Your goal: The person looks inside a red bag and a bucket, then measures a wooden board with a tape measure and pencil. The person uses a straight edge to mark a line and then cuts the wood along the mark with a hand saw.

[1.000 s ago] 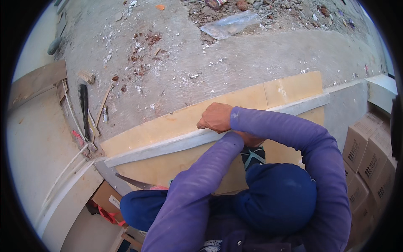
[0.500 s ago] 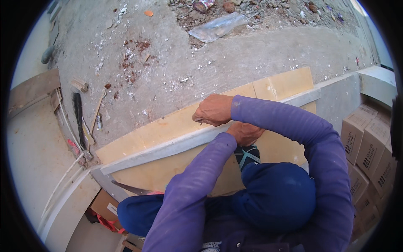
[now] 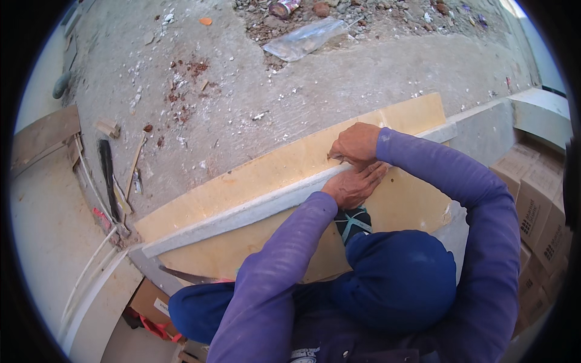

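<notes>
The left hand (image 3: 354, 186) lies flat, fingers together, on the grey strip (image 3: 254, 209) across the tan board (image 3: 272, 169). The right hand (image 3: 356, 144) curls just above it, fingertips pinched at the strip's edge.

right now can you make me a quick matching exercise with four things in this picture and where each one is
Things:
1. right hand
2. left hand
3. clear plastic bag
4. cardboard boxes

Places:
A. stacked at the right edge
B. on the tan board, above the grey straightedge
C. on the grey straightedge, just below the other hand
D. lying on the concrete floor near the top, beside rubble

Pairs: 1-B, 2-C, 3-D, 4-A
</notes>
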{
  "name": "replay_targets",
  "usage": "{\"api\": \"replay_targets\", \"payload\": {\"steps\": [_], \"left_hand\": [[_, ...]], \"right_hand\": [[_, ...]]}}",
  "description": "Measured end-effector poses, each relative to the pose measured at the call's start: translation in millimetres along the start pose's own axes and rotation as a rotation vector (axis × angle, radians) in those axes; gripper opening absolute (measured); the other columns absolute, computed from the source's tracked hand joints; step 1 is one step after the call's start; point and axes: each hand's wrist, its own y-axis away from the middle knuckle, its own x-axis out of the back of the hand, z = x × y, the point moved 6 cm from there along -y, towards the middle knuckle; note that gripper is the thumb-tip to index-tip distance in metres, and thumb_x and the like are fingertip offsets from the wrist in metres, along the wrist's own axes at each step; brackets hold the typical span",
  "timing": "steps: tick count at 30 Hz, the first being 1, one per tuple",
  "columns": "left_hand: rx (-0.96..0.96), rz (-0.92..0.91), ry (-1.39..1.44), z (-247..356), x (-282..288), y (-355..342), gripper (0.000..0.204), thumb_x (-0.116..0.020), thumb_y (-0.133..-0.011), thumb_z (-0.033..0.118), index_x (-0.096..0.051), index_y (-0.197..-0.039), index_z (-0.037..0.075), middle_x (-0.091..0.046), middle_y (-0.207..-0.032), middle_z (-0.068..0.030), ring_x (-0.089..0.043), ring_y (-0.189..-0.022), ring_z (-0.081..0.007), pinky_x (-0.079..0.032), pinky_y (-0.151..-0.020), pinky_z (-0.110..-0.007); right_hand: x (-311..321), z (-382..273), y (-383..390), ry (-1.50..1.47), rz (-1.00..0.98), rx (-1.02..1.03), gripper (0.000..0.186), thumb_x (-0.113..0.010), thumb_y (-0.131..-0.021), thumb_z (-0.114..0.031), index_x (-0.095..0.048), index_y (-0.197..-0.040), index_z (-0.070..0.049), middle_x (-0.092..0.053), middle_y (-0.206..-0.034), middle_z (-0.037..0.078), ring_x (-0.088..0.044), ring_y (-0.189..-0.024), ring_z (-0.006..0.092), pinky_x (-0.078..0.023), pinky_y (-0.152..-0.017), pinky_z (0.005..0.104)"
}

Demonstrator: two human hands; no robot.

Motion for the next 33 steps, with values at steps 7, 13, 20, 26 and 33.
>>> {"api": "replay_targets", "payload": {"steps": [7, 13, 20, 26, 33], "left_hand": [[0.05, -0.184, 0.039, 1.3, 0.3, -8.8, 0.055, -0.052, -0.1, 0.024, -0.054, -0.149, 0.001, -0.054, -0.156, -0.0206, -0.05, -0.148, -0.0335, -0.04, -0.125, -0.044], [0.237, -0.072, 0.365, -16.4, -49.3, 27.2, 0.04, -0.052, -0.103, 0.026, -0.062, -0.137, 0.009, -0.065, -0.142, -0.0133, -0.059, -0.136, -0.0314, -0.046, -0.118, -0.044], [0.057, -0.178, 0.03, -2.7, -10.3, 3.4, 0.062, -0.056, -0.097, 0.027, -0.053, -0.152, -0.001, -0.059, -0.15, -0.0174, -0.054, -0.143, -0.0336, -0.041, -0.124, -0.047], [-0.007, -0.098, -0.163, 1.3, 2.5, -6.4, 0.07, -0.05, -0.098, 0.025, -0.041, -0.16, -0.007, -0.037, -0.17, -0.0202, -0.033, -0.16, -0.0332, -0.023, -0.134, -0.046], [-0.006, -0.095, -0.175, -2.5, 4.4, -5.4, 0.069, -0.049, -0.098, 0.024, -0.042, -0.159, -0.007, -0.039, -0.169, -0.0219, -0.037, -0.158, -0.0336, -0.027, -0.133, -0.046]], "right_hand": [[21.4, -43.8, -30.4, -0.16, 0.237, 0.157, 0.01, -0.065, -0.09, -0.016, -0.067, -0.092, -0.006, -0.072, -0.084, 0.021, -0.072, -0.083, 0.044, -0.055, -0.072, 0.0551], [5.6, -101.2, -104.5, -0.188, 0.235, 0.289, 0.007, -0.066, -0.086, -0.011, -0.068, -0.092, -0.008, -0.073, -0.085, 0.02, -0.073, -0.087, 0.0429, -0.056, -0.075, 0.0543], [0.0, -22.9, -34.3, -0.136, 0.065, 0.071, 0.003, -0.063, -0.086, -0.013, -0.065, -0.088, -0.012, -0.072, -0.08, 0.018, -0.072, -0.081, 0.0432, -0.053, -0.07, 0.0546], [-11.0, 75.9, 84.6, -0.022, 0.03, -0.208, 0.006, -0.062, -0.089, -0.013, -0.064, -0.085, -0.011, -0.069, -0.075, 0.019, -0.071, -0.078, 0.0431, -0.053, -0.069, 0.0534], [22.3, 26.9, 45.0, -0.196, 0.283, -0.042, 0.009, -0.064, -0.093, -0.016, -0.064, -0.088, -0.009, -0.071, -0.083, 0.018, -0.071, -0.085, 0.0422, -0.054, -0.074, 0.053]]}}
